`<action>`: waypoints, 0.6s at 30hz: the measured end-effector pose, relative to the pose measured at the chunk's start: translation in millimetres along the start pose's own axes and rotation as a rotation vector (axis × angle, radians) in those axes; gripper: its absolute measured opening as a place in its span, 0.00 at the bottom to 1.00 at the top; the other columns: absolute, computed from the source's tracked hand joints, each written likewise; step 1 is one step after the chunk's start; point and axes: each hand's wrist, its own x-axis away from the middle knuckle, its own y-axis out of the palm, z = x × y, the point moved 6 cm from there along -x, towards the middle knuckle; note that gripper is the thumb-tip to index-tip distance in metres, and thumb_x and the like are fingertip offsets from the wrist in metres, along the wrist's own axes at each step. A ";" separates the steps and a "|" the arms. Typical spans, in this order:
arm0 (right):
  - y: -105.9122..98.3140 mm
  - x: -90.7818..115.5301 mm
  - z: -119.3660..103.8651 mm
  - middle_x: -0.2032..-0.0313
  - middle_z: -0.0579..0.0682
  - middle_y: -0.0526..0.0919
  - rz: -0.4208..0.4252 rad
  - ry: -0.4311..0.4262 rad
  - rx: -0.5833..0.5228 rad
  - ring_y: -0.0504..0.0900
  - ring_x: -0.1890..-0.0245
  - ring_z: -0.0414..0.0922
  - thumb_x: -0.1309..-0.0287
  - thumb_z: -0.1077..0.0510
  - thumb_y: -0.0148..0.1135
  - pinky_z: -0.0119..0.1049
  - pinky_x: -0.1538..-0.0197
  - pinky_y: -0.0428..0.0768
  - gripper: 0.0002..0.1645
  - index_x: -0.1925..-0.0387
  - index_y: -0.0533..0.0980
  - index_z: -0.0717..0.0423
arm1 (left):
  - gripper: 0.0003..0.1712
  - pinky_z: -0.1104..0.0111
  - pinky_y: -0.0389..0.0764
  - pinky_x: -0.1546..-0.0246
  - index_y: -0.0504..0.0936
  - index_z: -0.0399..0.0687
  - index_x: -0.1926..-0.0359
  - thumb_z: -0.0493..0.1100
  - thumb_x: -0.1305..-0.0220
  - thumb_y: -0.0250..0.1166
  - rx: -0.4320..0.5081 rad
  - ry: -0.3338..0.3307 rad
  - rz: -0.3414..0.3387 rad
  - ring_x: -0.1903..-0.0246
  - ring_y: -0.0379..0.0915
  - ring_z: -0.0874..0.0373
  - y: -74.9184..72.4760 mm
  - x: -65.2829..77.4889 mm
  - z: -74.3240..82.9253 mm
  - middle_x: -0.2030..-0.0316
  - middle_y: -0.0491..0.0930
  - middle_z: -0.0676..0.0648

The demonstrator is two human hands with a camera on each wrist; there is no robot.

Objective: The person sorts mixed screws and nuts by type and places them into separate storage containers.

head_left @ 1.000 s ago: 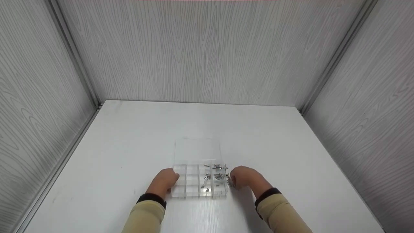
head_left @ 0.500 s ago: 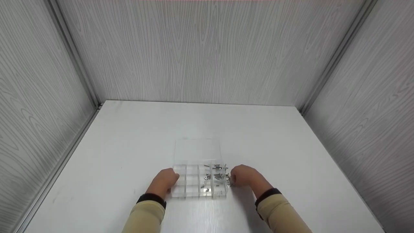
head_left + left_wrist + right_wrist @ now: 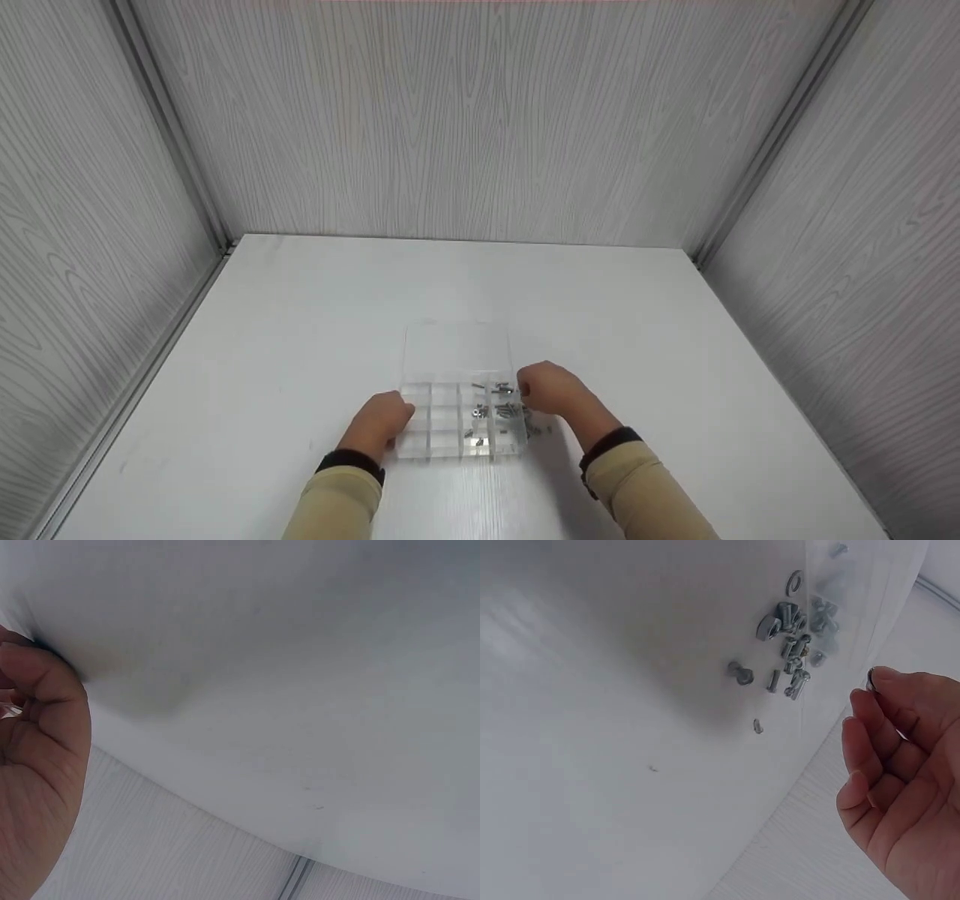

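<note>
A clear plastic compartment box lies on the table, its see-through lid folded back behind it. My left hand grips the box's left side, thumb over the edge; its curled fingers show in the left wrist view. At the right rear corner is my right hand. Thumb and index finger pinch a small shiny metal piece, mostly covered by the fingertips. Screws and nuts sit in the right-hand compartments. Beside the box lies a loose pile with bolts, a nut and a ring-shaped washer.
The white table is enclosed by grey wood-grain panels at the back and both sides. One stray small metal part lies apart from the pile. The left-hand compartments show no hardware.
My right hand has lifted from the loose pile and moved up and left towards the box's rear corner, uncovering more of the pile. The left hand stays on the box.
</note>
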 end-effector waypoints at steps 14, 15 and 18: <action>4.9 -9.6 -46.6 0.76 0.43 0.77 0.034 -0.130 0.103 0.74 0.75 0.40 0.50 0.60 0.62 0.35 0.70 0.74 0.02 0.75 0.77 0.52 | 0.15 0.66 0.73 0.78 0.75 0.35 0.70 0.43 0.36 0.49 -0.036 0.046 0.018 0.83 0.70 0.53 -1.9 1.6 3.2 0.81 0.72 0.43; 5.7 -10.0 -48.1 0.76 0.42 0.78 0.038 -0.140 0.111 0.75 0.74 0.40 0.50 0.60 0.62 0.35 0.70 0.74 0.02 0.75 0.77 0.51 | 0.15 0.65 0.73 0.78 0.75 0.35 0.69 0.43 0.36 0.49 -0.037 0.047 0.017 0.83 0.70 0.53 -1.6 1.4 3.2 0.81 0.72 0.43; 7.9 -10.8 -51.4 0.76 0.43 0.78 0.045 -0.166 0.121 0.75 0.74 0.40 0.50 0.60 0.61 0.35 0.70 0.75 0.02 0.75 0.77 0.51 | 0.15 0.65 0.73 0.77 0.75 0.34 0.67 0.43 0.36 0.49 -0.039 0.043 0.018 0.82 0.70 0.53 -1.4 1.3 3.6 0.80 0.72 0.43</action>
